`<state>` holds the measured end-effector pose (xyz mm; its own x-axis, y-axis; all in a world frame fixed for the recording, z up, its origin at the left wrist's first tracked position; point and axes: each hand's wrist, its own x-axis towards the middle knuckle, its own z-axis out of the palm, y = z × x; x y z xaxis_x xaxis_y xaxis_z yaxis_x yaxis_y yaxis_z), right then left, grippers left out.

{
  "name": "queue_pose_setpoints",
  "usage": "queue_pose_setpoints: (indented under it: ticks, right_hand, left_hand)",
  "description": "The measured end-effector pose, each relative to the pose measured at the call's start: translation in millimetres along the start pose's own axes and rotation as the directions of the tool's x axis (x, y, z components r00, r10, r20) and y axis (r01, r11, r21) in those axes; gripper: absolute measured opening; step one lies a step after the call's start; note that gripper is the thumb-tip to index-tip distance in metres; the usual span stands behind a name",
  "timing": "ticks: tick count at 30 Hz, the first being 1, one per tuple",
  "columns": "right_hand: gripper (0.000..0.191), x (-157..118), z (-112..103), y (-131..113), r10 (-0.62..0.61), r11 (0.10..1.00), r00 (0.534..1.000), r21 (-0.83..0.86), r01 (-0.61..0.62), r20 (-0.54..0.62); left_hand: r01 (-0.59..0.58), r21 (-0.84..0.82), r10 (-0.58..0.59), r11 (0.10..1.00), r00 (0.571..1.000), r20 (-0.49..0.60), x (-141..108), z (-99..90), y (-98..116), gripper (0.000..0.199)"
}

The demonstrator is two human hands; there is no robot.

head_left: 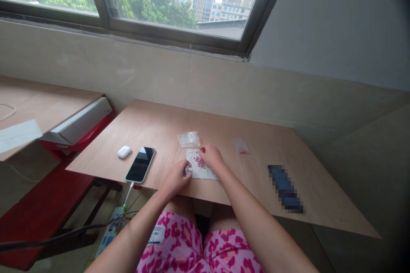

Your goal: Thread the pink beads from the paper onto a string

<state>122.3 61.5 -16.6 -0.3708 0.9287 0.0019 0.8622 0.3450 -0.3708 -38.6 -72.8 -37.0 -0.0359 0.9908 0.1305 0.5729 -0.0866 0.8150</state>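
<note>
Several small pink beads [200,162] lie in a loose cluster on a white sheet [205,175] near the table's front edge. My left hand [178,175] is closed round a small clear plastic bag [188,170] at the sheet's left edge. Over the sheet's upper right, my right hand [210,156] has its fingertips pinched together beside the beads; what they hold, if anything, is too small to name. Just behind the sheet rests a stack of clear plastic bags [188,139]. A clear bag with some pink beads [240,146] lies farther right.
A phone [141,164] with a white cable and a white earphone case [124,152] lie on the left of the wooden table [153,119]. A dark pixelated object [285,188] is at the right. A red bench [48,209] stands at the lower left.
</note>
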Motion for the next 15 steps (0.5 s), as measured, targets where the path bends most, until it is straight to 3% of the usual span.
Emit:
queue_pose_setpoints:
  ticks: [15]
  right_hand:
    - [0.013, 4, -11, -1, -0.056, 0.998, 0.996, 0.02, 0.055, 0.072]
  left_hand:
    - [0.011, -0.027, -0.011, 1.0, 1.0, 0.022, 2, -0.2, -2, 0.008]
